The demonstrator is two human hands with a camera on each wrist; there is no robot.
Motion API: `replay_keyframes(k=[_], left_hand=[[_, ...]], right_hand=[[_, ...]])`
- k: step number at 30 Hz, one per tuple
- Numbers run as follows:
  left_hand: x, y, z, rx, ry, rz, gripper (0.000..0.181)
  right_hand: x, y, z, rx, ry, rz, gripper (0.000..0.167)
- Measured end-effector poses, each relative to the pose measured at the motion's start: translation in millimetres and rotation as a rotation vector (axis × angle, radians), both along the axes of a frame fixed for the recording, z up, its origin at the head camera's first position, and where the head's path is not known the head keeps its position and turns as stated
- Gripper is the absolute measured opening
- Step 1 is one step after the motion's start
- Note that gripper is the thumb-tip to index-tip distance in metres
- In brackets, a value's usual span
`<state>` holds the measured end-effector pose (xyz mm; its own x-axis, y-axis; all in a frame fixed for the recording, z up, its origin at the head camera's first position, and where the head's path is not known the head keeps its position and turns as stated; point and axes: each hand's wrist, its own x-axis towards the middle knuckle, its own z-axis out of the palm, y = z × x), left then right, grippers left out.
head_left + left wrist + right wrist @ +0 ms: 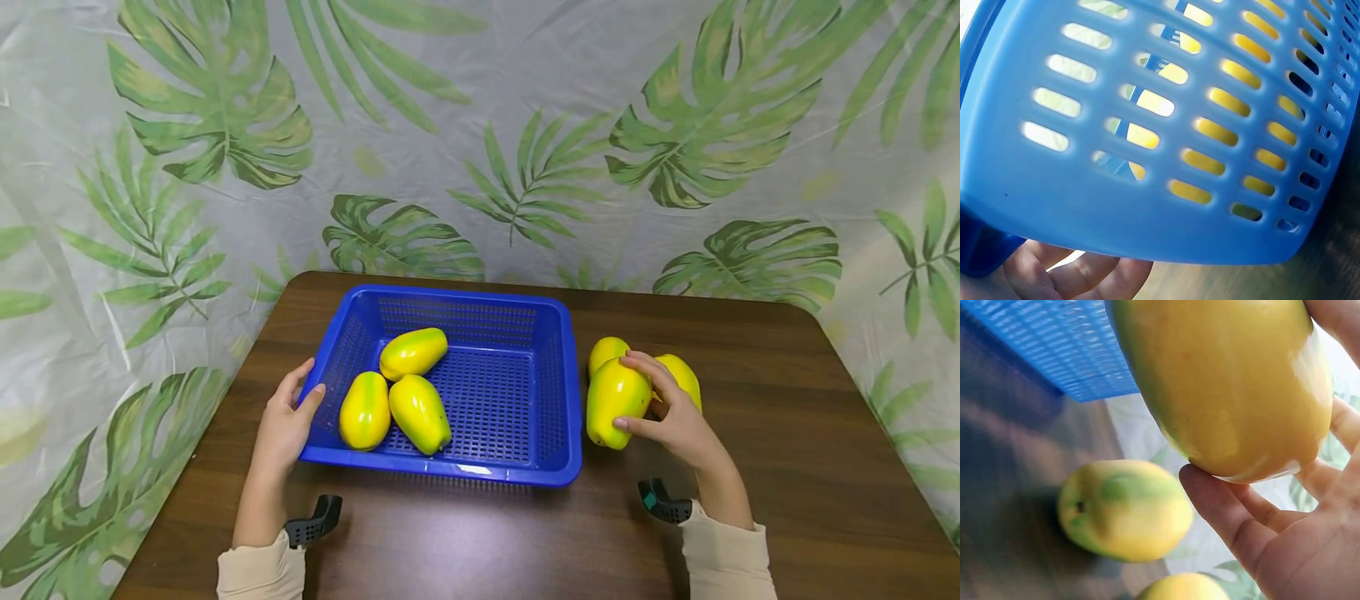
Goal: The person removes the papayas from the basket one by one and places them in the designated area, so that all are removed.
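A blue plastic basket with slotted walls stands on the table. Three yellow papayas, tinged with green, lie in its left half; one papaya is behind the other two. My left hand grips the basket's left rim, thumb on top and fingers curled beneath it in the left wrist view. Just right of the basket, my right hand holds another papaya between thumb and fingers, above the tabletop in the right wrist view. Two more papayas lie behind it, one papaya plainly visible from the wrist.
The dark wooden table extends to the right and in front of the basket. Behind it hangs a pale cloth printed with green leaves. A black strap piece sits at the left wrist, another at the right.
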<state>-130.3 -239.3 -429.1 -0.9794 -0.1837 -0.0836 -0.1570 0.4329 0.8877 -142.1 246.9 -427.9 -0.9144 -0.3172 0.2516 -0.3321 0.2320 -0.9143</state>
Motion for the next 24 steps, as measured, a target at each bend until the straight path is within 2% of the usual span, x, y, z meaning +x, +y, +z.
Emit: replay_keyframes(k=[4,12,17,24], left_hand=[[-0.1,0.4,-0.2,-0.002,0.006,0.0,0.052],[0.8,0.9,0.1,0.003,0.004,-0.002,0.052],[0.0,0.6,-1.8,0.0,0.002,0.003,0.052],[-1.1,0.0,-3.4,0.003,0.009,0.006,0.052]], right_hand=[[5.5,0,-11.1,-0.018,-0.007,0.027,0.072],[16.3,2,-35.1,0.009,-0.013,0.038,0.071],[22.3,1,-51.0,-0.007,-0.064,0.071,0.069],[23.4,-1,-64.7,0.057,-0.09,0.041,0.067]])
